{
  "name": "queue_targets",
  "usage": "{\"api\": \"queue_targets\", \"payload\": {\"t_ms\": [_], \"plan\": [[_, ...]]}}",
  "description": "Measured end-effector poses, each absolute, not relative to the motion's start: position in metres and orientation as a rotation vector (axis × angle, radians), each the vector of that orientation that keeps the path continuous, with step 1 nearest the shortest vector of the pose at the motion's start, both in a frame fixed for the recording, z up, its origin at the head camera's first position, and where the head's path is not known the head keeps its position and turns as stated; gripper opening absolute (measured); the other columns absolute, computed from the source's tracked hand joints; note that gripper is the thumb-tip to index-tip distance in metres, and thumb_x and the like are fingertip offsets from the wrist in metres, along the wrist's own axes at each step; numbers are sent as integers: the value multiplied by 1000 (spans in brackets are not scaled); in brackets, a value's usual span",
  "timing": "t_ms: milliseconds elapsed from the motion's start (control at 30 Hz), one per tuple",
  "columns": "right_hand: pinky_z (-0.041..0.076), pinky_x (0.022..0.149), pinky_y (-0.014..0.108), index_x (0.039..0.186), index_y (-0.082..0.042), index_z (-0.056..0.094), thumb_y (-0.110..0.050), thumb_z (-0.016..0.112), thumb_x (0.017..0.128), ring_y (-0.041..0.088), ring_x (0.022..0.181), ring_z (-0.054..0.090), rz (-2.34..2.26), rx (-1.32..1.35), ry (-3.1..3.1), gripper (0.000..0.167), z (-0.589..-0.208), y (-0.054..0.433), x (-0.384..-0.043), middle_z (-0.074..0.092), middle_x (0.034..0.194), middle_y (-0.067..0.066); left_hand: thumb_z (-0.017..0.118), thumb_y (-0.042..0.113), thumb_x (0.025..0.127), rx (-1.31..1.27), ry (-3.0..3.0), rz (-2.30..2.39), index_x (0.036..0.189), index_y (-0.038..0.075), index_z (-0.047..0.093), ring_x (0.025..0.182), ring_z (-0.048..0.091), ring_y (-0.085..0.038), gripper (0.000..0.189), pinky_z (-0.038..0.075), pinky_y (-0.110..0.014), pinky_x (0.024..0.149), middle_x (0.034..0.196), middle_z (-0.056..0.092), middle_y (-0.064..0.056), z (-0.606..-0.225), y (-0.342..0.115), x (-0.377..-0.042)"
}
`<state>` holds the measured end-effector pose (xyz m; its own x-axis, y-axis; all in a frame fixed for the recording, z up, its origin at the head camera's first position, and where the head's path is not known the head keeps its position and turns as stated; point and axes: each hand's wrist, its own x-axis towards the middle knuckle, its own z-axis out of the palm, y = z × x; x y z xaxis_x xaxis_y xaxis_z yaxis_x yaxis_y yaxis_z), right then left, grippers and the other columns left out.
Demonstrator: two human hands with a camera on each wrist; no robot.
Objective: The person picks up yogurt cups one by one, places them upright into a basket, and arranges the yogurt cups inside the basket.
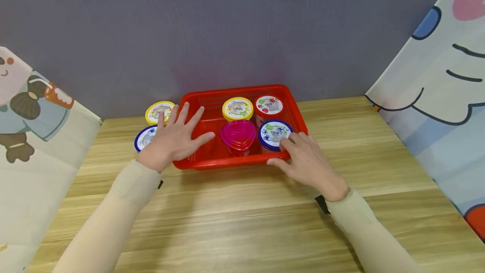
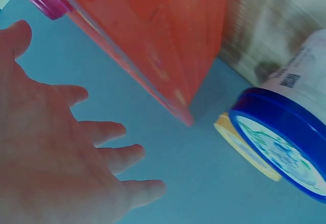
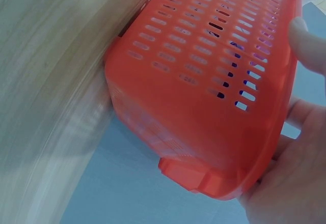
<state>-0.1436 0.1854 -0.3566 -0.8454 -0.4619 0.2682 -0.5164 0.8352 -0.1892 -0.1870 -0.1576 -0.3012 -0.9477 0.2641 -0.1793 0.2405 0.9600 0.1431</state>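
A red plastic basket [image 1: 223, 163] stands on the table near the grey wall. My right hand [image 1: 308, 161] grips its front right rim, thumb outside and fingers over the edge, also visible in the right wrist view. Above the basket's left end, my left hand [image 1: 176, 140] spreads its fingers and holds nothing. Inside the basket are a yellow-lidded tub [image 1: 237, 108], a red-lidded tub [image 1: 269, 105], a blue-lidded tub [image 1: 275, 135] and a tub with a magenta lid [image 1: 238, 134]. Left of the basket stand another yellow-lidded tub [image 1: 157, 111] and a blue-lidded tub [image 2: 285, 142], partly hidden in the head view.
The wood-grain table [image 1: 235, 222] stretches in front of the basket and to both sides. A grey wall [image 1: 235, 28] rises behind it. Cartoon-printed sheets hang at the left [image 1: 41, 138] and the right [image 1: 435, 87].
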Motion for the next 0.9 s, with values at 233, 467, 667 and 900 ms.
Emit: {"api": "queue_targets", "payload": {"t_ms": [233,467,667,900], "plan": [[31,73,37,87,-13,55,-60,70,88,26,82,46,378,756,-2805,49,-357,185,-143,48,81,3,31,76,96,376,2933,209,165,25,8,152,-3,-49,89,-8,-69,115,168,-1,-21,-305,-172,-186],[30,73,37,87,-13,54,-60,70,88,25,82,45,371,758,-2805,50,-357,184,-143,47,80,2,28,78,95,355,2953,212,165,23,9,151,-1,-51,91,-6,-71,113,167,2,-25,-305,-187,-184],[30,72,37,87,-13,54,-60,69,89,26,82,45,373,754,-2808,49,-357,184,-144,48,81,3,27,79,95,324,2955,238,165,23,7,151,-2,-52,91,-6,-72,113,167,2,-27,-306,-198,-180],[30,73,36,87,-14,54,-60,70,88,25,82,45,373,750,-2810,49,-356,185,-143,47,81,2,27,78,96,295,2959,247,165,21,9,151,0,-52,91,-6,-74,111,166,1,-27,-309,-211,-180]]}}
